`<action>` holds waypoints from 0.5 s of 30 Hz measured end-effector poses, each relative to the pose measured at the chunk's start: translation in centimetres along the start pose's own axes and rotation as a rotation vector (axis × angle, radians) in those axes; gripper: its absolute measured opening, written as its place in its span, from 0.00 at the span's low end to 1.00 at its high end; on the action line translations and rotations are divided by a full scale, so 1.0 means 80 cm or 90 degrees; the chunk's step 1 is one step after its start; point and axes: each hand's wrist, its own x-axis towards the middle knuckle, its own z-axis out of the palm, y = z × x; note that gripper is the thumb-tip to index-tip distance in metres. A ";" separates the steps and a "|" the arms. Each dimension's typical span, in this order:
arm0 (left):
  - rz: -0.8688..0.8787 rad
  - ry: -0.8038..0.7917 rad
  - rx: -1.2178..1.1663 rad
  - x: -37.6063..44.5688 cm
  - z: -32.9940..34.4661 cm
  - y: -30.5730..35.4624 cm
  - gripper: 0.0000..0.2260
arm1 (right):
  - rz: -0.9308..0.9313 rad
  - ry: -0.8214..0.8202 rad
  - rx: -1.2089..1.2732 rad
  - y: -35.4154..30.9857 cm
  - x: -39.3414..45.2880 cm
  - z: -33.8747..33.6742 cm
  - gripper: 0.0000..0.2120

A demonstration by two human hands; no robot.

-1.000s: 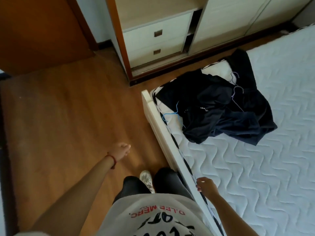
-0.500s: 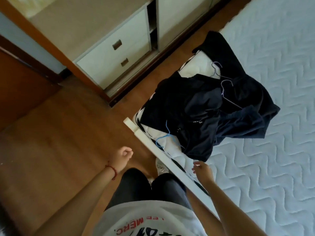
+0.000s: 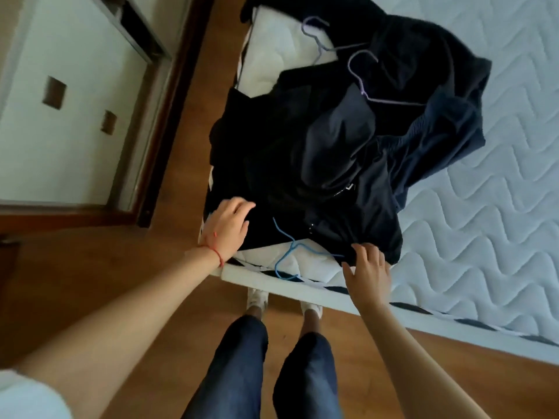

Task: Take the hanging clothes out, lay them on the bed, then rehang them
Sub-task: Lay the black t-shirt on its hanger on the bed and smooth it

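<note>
Where the dark clothes (image 3: pixel 348 152) lie heaped on the near corner of the bed (image 3: pixel 484 237), the pile runs lengthwise from the bed's wooden edge up and away toward the far side, slanting a little to the right. A blue hanger (image 3: pixel 292 252) pokes out at the near end, its hook pointing back toward the person, over bare white mattress; two pale purple hangers (image 3: pixel 363 74) lie at the far end with their hooks pointing away and to the left. The left hand (image 3: pixel 227 228) rests flat on the black fabric at the pile's left edge, fingers (image 3: pixel 239 207) spread apart and gripping nothing. The right hand (image 3: pixel 367 270) touches the near hem of the pile, fingers apart (whether any cloth is pinched under the fingertips cannot be told). The mattress is white with a wavy quilted pattern. The floor (image 3: pixel 90 267) is brown wood, and a white wardrobe (image 3: pixel 60 116) with two square recessed handles stands to the left
</note>
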 end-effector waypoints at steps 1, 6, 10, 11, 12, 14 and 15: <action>0.075 0.015 0.059 0.015 0.007 -0.011 0.17 | 0.007 0.004 -0.023 0.001 0.002 0.013 0.23; 0.232 -0.013 0.206 0.067 0.054 -0.049 0.21 | 0.042 0.085 -0.064 0.000 0.021 0.050 0.24; 0.238 0.052 0.311 0.080 0.077 -0.044 0.13 | 0.015 0.152 -0.044 0.005 0.033 0.055 0.14; 0.238 0.071 0.330 0.082 0.076 -0.039 0.09 | 0.005 0.162 -0.046 0.007 0.032 0.052 0.11; 0.237 0.087 0.340 0.083 0.072 -0.035 0.07 | -0.004 0.168 -0.051 0.009 0.029 0.049 0.09; 0.230 0.114 0.334 0.081 0.062 -0.029 0.05 | -0.019 0.169 -0.053 0.010 0.019 0.036 0.11; 0.231 0.124 0.317 0.080 0.054 -0.026 0.05 | -0.025 0.168 -0.044 0.009 0.014 0.027 0.14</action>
